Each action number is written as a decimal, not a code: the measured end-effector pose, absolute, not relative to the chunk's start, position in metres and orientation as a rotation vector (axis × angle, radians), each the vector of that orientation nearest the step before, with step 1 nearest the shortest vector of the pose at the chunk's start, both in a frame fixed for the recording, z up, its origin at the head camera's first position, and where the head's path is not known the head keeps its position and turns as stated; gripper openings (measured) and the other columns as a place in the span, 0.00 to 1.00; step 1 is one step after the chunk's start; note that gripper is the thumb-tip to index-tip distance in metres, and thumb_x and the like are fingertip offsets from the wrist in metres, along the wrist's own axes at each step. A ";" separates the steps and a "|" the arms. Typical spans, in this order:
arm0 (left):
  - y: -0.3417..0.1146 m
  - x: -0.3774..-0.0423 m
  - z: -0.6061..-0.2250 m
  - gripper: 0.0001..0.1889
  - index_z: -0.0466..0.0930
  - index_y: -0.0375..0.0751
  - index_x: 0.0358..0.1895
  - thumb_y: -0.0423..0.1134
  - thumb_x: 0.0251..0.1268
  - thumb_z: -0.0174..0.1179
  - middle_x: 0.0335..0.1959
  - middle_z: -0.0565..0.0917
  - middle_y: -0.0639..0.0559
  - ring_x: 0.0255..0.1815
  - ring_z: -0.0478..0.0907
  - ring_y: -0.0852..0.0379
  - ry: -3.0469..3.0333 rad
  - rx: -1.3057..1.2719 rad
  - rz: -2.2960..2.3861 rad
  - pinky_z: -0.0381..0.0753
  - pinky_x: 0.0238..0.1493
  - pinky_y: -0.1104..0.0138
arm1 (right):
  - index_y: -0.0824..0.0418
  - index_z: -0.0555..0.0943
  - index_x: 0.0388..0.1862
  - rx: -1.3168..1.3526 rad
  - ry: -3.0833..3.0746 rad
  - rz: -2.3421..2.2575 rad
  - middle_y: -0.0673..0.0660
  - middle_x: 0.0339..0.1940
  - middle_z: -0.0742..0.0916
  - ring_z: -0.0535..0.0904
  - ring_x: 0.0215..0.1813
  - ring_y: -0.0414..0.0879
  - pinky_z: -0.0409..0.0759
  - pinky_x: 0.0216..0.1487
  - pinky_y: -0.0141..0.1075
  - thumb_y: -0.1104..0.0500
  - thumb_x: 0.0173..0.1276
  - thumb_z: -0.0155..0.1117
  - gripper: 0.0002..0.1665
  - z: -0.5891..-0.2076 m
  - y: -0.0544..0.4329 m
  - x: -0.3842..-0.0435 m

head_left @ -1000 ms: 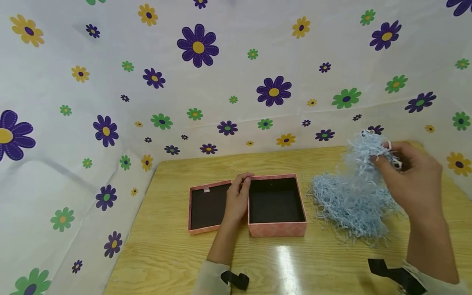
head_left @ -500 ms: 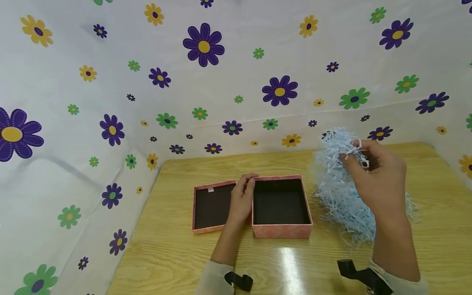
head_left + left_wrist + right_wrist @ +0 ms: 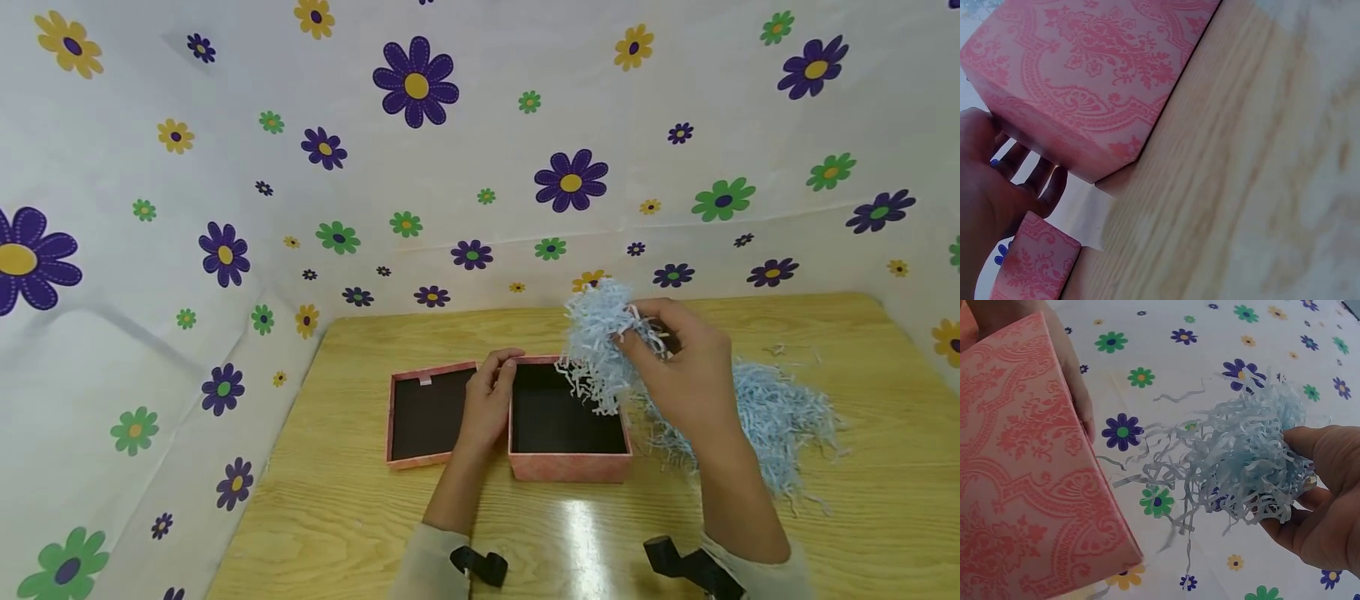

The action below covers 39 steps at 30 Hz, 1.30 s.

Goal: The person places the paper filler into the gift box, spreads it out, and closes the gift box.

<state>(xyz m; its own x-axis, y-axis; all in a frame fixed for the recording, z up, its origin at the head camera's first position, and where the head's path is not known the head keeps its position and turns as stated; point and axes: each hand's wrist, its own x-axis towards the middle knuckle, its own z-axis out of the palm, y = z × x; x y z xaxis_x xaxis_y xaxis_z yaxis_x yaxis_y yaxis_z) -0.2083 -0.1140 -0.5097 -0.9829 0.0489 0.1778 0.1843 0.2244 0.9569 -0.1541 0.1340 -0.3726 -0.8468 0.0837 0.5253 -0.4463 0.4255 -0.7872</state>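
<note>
Pale beige left sleeve [image 3: 431,567], matching right sleeve [image 3: 767,573] — a bent black fitting [image 3: 487,568] on each

My right hand [image 3: 1332,487] reaches in from the right edge, pinching a loose tuft of pale blue shredded paper [image 3: 1244,459] between thumb and fingers. Thin strands of it stray out to the left and dangle below, toward a pink box [image 3: 1035,469] with a darker scrolling pattern, which fills the left side. Part of my left hand [image 3: 1072,369] shows behind the box's far edge. Beyond spreads a white cloth [image 3: 1169,362] printed with purple, green and yellow flowers.
</note>
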 end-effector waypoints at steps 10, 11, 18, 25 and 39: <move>-0.119 -0.210 -0.508 0.16 0.84 0.51 0.64 0.48 0.85 0.54 0.63 0.83 0.57 0.59 0.76 0.56 -2.317 -0.179 -2.104 0.73 0.59 0.59 | 0.63 0.87 0.56 0.354 -2.295 1.470 0.59 0.55 0.89 0.83 0.54 0.50 0.78 0.43 0.26 0.69 0.71 0.72 0.16 -0.395 0.105 -0.169; -0.120 -0.210 -0.508 0.15 0.85 0.52 0.63 0.48 0.85 0.54 0.63 0.83 0.56 0.61 0.76 0.56 -2.312 -0.175 -2.117 0.74 0.60 0.59 | 0.63 0.87 0.57 0.360 -2.315 1.471 0.59 0.56 0.89 0.83 0.55 0.51 0.80 0.44 0.29 0.69 0.71 0.72 0.16 -0.398 0.103 -0.170; -0.124 -0.210 -0.506 0.17 0.81 0.48 0.68 0.45 0.85 0.55 0.65 0.82 0.48 0.62 0.78 0.51 -2.354 -0.104 -2.139 0.78 0.60 0.55 | 0.61 0.85 0.61 0.415 -2.558 1.398 0.60 0.61 0.87 0.82 0.61 0.57 0.83 0.55 0.54 0.62 0.75 0.69 0.17 -0.418 0.088 -0.178; -0.123 -0.210 -0.504 0.16 0.83 0.52 0.66 0.44 0.87 0.52 0.61 0.83 0.50 0.55 0.79 0.53 -2.353 -0.155 -2.144 0.78 0.52 0.61 | 0.61 0.84 0.61 0.455 -2.747 1.249 0.63 0.62 0.86 0.84 0.58 0.58 0.82 0.54 0.56 0.60 0.75 0.70 0.18 -0.429 0.085 -0.182; -0.124 -0.209 -0.505 0.16 0.84 0.54 0.66 0.47 0.86 0.53 0.61 0.82 0.54 0.55 0.77 0.56 -2.335 -0.167 -2.180 0.77 0.53 0.59 | 0.64 0.82 0.64 0.601 -2.859 1.172 0.64 0.60 0.86 0.83 0.61 0.61 0.81 0.60 0.57 0.59 0.72 0.75 0.24 -0.435 0.084 -0.184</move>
